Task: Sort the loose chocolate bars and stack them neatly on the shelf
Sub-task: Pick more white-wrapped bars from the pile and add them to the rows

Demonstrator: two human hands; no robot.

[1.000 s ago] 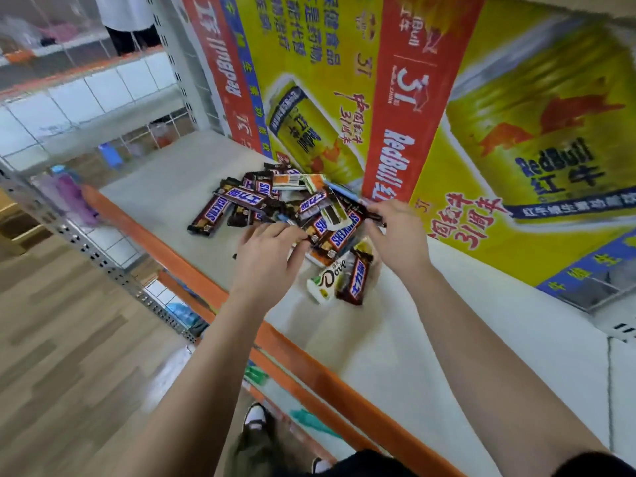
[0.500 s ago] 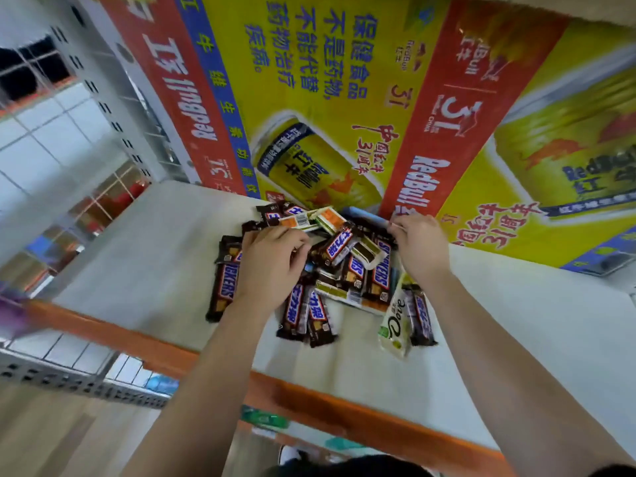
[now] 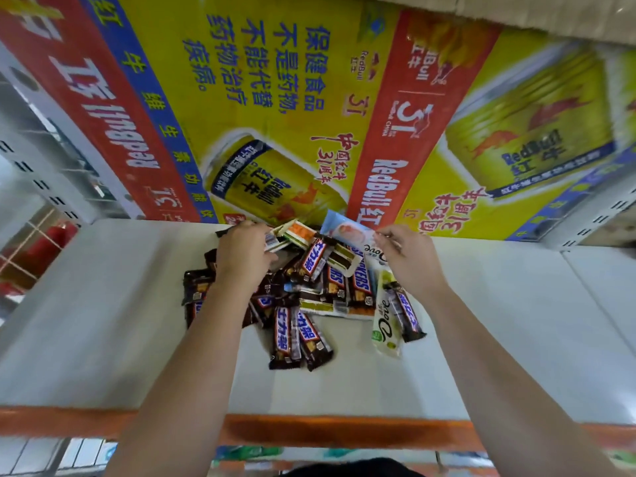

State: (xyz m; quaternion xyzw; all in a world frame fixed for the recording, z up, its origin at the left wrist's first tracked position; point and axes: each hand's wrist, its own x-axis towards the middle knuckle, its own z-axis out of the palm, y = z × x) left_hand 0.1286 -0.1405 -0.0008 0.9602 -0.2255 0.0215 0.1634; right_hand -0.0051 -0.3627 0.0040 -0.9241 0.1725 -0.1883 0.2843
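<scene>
Toward the back edge of the shelf (image 3: 103, 304), about midway along it, the loose chocolate bars (image 3: 323, 280) lie in a jumbled heap, mostly dark brown Snickers wrappers crossing one another at all angles. The left hand (image 3: 242, 251) reaches onto the left back part of the heap with fingers curled, and thumb and fingers grip a white bar (image 3: 275, 241) whose barcode end shows just beside the thumb. The right hand (image 3: 409, 258) is at the right back of the heap, well apart from the left, its thumb and forefinger pinching one end of a pale blue Dove bar (image 3: 347, 230), which slants up toward the poster (image 3: 275, 132) behind the shelf. An orange-and-white bar (image 3: 299, 232) lies between the two hands at the very back. On the side of the heap toward the orange front lip (image 3: 309, 432), two Snickers bars (image 3: 285, 335) lie side by side, touching, pointing at the front edge. To their right a green-and-white Dove bar (image 3: 385, 321) lies lengthwise, with a single Snickers bar (image 3: 404, 311) resting along its right side under the right wrist. Nothing is stacked in order yet.
</scene>
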